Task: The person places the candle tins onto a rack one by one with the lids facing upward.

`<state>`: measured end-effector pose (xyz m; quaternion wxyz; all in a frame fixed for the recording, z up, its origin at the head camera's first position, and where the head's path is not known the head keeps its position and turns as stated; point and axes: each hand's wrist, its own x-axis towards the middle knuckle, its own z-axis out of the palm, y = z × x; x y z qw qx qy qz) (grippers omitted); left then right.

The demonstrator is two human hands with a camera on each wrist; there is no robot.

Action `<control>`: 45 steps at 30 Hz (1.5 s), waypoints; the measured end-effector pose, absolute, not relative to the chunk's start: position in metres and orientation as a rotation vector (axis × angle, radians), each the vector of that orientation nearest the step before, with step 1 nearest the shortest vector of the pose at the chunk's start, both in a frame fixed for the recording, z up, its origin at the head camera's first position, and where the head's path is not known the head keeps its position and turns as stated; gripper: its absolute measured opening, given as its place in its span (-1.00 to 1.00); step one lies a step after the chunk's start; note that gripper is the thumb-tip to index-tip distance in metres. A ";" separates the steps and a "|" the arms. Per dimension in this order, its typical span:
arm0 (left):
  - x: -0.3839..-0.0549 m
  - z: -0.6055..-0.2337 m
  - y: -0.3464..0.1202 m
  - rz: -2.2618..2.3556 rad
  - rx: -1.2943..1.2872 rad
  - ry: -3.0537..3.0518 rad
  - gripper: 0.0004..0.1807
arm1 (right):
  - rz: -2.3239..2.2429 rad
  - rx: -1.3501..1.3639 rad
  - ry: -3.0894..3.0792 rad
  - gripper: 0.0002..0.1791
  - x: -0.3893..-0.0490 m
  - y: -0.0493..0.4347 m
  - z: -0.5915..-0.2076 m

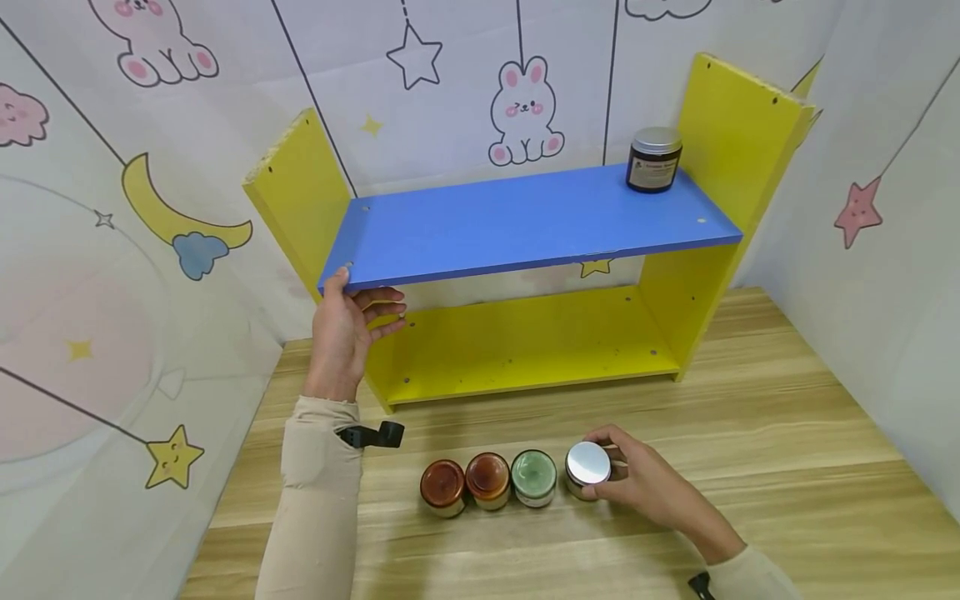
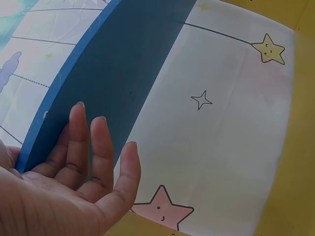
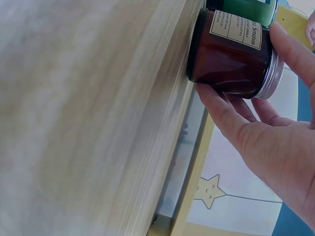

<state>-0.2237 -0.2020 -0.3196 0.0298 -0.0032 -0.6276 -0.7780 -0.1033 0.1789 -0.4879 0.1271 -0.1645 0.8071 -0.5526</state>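
My left hand holds the front left edge of the blue shelf board. Its thumb lies on top and the index finger goes underneath, while the other fingers spread below the board. On the table, my right hand grips a dark amber candle jar by its sides; its silver lid faces up. Just left of it stands a green candle jar, then two reddish-brown candle jars, all in a row. Another silver-lidded amber candle jar sits at the blue board's right end.
Yellow side panels and a yellow bottom board frame the blue shelf. The unit stands at the back of the wood-grain table. Printed cloth with rabbits and stars hangs behind and at both sides.
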 end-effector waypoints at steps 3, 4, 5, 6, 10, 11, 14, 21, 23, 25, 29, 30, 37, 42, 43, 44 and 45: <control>-0.224 -0.320 -0.202 -2.399 -0.010 -1.937 -0.42 | -1.609 -0.468 2.346 -0.31 -0.104 0.179 -0.487; -0.224 -0.320 -0.202 -2.400 -0.010 -1.937 -0.42 | -1.609 -0.464 2.346 -0.31 -0.104 0.179 -0.487; -0.224 -0.320 -0.202 -2.401 -0.010 -1.937 -0.43 | -1.611 -0.461 2.342 -0.31 -0.104 0.179 -0.486; -0.224 -0.320 -0.202 -2.403 -0.012 -1.936 -0.43 | -1.612 -0.458 2.339 -0.32 -0.104 0.180 -0.486; -0.225 -0.320 -0.202 -2.412 -0.019 -1.928 -0.44 | -1.629 -0.443 2.327 -0.34 -0.103 0.180 -0.487; -0.225 -0.320 -0.202 -2.412 -0.019 -1.927 -0.45 | -1.634 -0.441 2.324 -0.35 -0.103 0.180 -0.487; -0.225 -0.320 -0.202 -2.416 -0.018 -1.925 -0.44 | -1.655 -0.427 2.319 -0.35 -0.103 0.181 -0.487; -0.225 -0.321 -0.201 -2.410 -0.016 -1.925 -0.44 | -1.694 -0.385 2.322 -0.34 -0.104 0.182 -0.485; -0.225 -0.321 -0.201 -2.402 -0.015 -1.929 -0.44 | -1.702 -0.376 2.324 -0.35 -0.104 0.182 -0.485; -0.225 -0.320 -0.201 -2.402 -0.014 -1.929 -0.44 | -1.711 -0.364 2.330 -0.35 -0.105 0.182 -0.484; -0.225 -0.320 -0.202 -2.409 -0.015 -1.929 -0.44 | -1.705 -0.320 2.364 -0.33 -0.107 0.182 -0.482; -0.225 -0.320 -0.202 -2.411 -0.015 -1.929 -0.44 | -1.704 -0.310 2.369 -0.32 -0.108 0.182 -0.481; -0.224 -0.320 -0.203 -2.420 -0.020 -1.918 -0.44 | -1.687 -0.341 2.425 -0.37 -0.111 0.182 -0.477; -0.224 -0.320 -0.202 -2.412 -0.022 -1.916 -0.44 | -1.681 -0.350 2.463 -0.35 -0.112 0.182 -0.473; -0.224 -0.320 -0.202 -2.411 -0.020 -1.916 -0.44 | -1.678 -0.348 2.469 -0.35 -0.113 0.182 -0.472; -0.224 -0.320 -0.202 -2.408 -0.018 -1.920 -0.44 | -1.678 -0.345 2.474 -0.35 -0.114 0.182 -0.471; -0.224 -0.320 -0.202 -2.406 -0.016 -1.924 -0.44 | -1.678 -0.342 2.479 -0.35 -0.114 0.182 -0.470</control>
